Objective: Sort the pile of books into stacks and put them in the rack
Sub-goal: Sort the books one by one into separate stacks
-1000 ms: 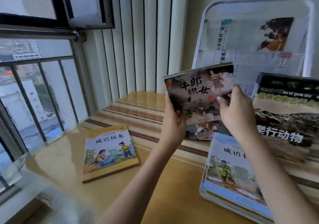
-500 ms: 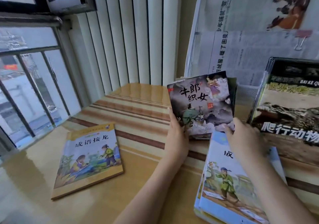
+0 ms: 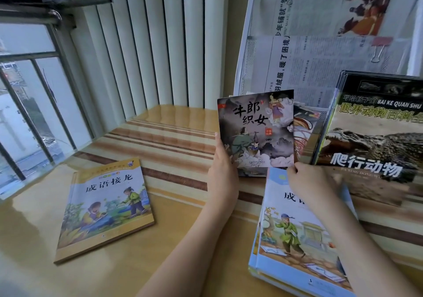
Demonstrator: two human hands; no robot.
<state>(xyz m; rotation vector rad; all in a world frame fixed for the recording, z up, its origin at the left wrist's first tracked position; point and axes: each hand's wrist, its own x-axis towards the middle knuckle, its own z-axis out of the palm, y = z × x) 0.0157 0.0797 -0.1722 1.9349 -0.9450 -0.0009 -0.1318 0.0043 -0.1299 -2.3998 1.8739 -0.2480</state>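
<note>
A thin dark picture book [image 3: 256, 129] stands upright at the foot of the white rack [image 3: 247, 45], in front of another small book [image 3: 303, 132]. My left hand [image 3: 223, 173] grips its left edge. My right hand [image 3: 309, 180] pinches its bottom right corner. A big reptile encyclopedia [image 3: 375, 136] leans in the rack to the right. Below my right hand lies a stack of blue-covered books [image 3: 295, 239]. A yellow-covered book [image 3: 107, 207] lies flat on the table at the left.
The wooden table [image 3: 174, 141] has brown stripes and runs to a window with bars [image 3: 29, 104] on the left. Vertical white blinds [image 3: 155, 45] hang behind. Newspapers held by clips [image 3: 332, 33] fill the rack's upper tiers.
Both hands have lowered the dark picture book from mid-air and set it upright at the rack's base. My right hand has slid from its right edge down to its bottom corner.
</note>
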